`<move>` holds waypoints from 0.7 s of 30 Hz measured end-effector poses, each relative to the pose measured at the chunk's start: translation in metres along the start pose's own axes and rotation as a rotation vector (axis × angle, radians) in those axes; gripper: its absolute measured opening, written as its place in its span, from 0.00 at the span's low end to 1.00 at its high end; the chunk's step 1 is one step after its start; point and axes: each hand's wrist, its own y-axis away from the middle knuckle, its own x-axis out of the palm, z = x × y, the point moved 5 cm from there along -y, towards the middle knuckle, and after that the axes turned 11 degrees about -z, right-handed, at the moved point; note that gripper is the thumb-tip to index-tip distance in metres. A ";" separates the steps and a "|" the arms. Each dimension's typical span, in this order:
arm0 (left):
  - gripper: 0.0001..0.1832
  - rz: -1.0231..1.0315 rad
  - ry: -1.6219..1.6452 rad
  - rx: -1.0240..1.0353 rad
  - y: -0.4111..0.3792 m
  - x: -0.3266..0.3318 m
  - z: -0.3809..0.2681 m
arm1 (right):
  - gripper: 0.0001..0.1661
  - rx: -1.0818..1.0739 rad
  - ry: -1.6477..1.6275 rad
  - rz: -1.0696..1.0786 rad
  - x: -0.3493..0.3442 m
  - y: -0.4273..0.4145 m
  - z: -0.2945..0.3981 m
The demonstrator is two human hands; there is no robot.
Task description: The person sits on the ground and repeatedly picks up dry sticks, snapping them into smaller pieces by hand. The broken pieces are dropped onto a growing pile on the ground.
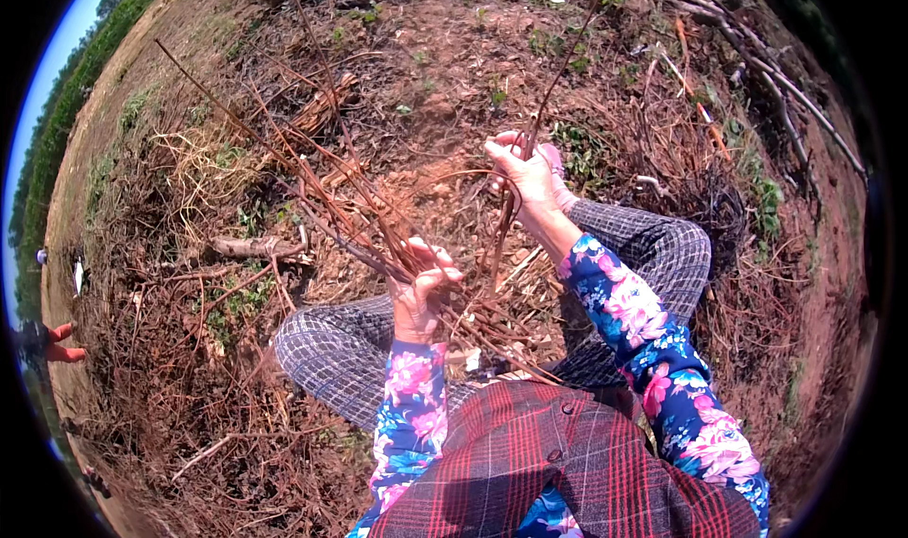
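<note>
My left hand (422, 286) is closed around a bundle of thin brown twigs (355, 233), whose long ends fan out up and to the left. Their lower ends stick out below the fist toward my lap. Farther forward and to the right, my right hand (523, 169) grips a few dark, thin stems (550, 94), held roughly upright. One curved twig (461, 174) arcs leftward from beside that hand. Between my bent legs lie more cut twigs (496, 325) and bits of straw. The palm side of the right hand is partly hidden.
A short, thick branch piece (255, 247) lies left of my knee, with a split wood chunk (323, 105) beyond. Long poles (787, 84) rest at the upper right. Brushwood (213, 396) covers the ground at left. At the far left edge is another person's orange-gloved hand (65, 343).
</note>
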 end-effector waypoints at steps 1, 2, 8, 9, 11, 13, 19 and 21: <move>0.22 0.017 -0.006 -0.012 0.001 0.000 0.000 | 0.17 -0.048 -0.010 -0.071 -0.009 -0.001 -0.001; 0.21 0.034 -0.013 -0.024 0.002 0.001 -0.002 | 0.17 0.010 -0.005 -0.106 -0.018 -0.001 -0.005; 0.19 -0.057 -0.082 -0.124 0.013 0.006 -0.006 | 0.14 0.119 0.006 -0.102 -0.057 -0.017 -0.041; 0.19 -0.033 -0.078 -0.118 0.014 0.007 -0.005 | 0.13 0.133 -0.047 -0.112 -0.055 -0.012 -0.038; 0.20 -0.036 -0.076 -0.147 0.013 0.009 -0.004 | 0.10 0.122 -0.121 -0.099 -0.046 -0.009 -0.029; 0.21 -0.044 -0.018 -0.121 0.010 0.005 -0.004 | 0.08 0.059 -0.131 -0.039 -0.031 -0.002 -0.010; 0.19 -0.009 0.092 0.161 -0.021 0.020 -0.039 | 0.19 -0.156 0.124 0.156 0.001 0.016 0.079; 0.18 0.068 0.061 0.220 -0.031 0.024 -0.051 | 0.26 -0.234 0.133 0.220 -0.001 0.012 0.088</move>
